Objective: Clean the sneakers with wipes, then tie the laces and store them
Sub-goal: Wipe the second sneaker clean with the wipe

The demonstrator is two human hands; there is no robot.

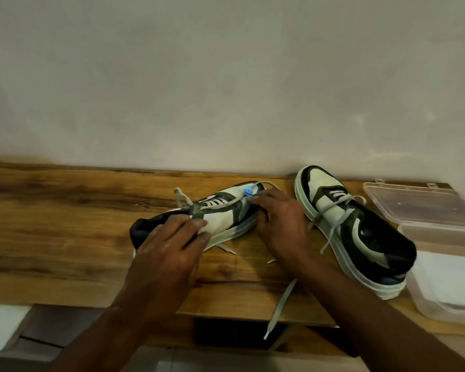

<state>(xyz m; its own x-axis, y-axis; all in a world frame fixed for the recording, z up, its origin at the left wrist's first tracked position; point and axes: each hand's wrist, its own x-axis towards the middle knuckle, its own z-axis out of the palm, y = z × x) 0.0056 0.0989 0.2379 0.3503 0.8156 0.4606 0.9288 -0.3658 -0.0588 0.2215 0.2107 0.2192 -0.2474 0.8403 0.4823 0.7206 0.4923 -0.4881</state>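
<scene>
The left hand (169, 245) is gripping the heel end of a pale green and dark olive suede-look sneaker (226, 213) tipped on its side on the wooden worktop (65, 210), while the right hand (279, 221) is pinching a small blue wipe (249, 191) against its toe. The shoe is probably light with a stiff sole, best held at heel or midsole; its flat loose laces (183, 197) are looking limp and slippery.

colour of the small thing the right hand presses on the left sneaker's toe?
Blue, against the pale green and dark olive sneaker. Head view, the only one.
</scene>
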